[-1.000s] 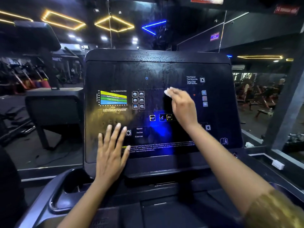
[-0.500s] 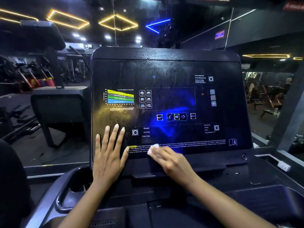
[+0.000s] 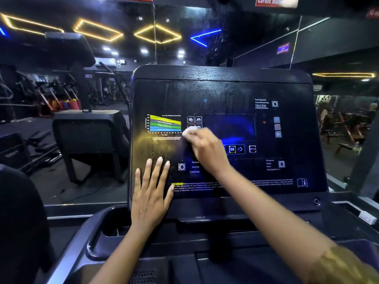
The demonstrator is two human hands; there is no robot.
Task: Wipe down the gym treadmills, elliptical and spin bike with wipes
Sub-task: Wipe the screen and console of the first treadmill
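Observation:
A black treadmill console [image 3: 221, 91] fills the middle of the view, with a coloured chart, small buttons and printed labels on its panel. My right hand [image 3: 209, 150] holds a small white wipe [image 3: 189, 133] against the panel, just right of the chart and over the lower icon buttons. My left hand [image 3: 150, 191] lies flat with straight, spread fingers on the lower left of the panel. The wipe's far part pokes out past my fingertips; the rest is hidden under the hand.
Below the console sits a dark tray with a cup recess [image 3: 110, 228] at the left. Another machine's console [image 3: 88, 130] stands to the left. Mirror and gym gear [image 3: 346, 128] lie to the right, neon ceiling lights above.
My right hand has swept the wipe from the panel's bottom edge up and left to beside the chart. Before that it came down from the upper middle. My left hand stays put.

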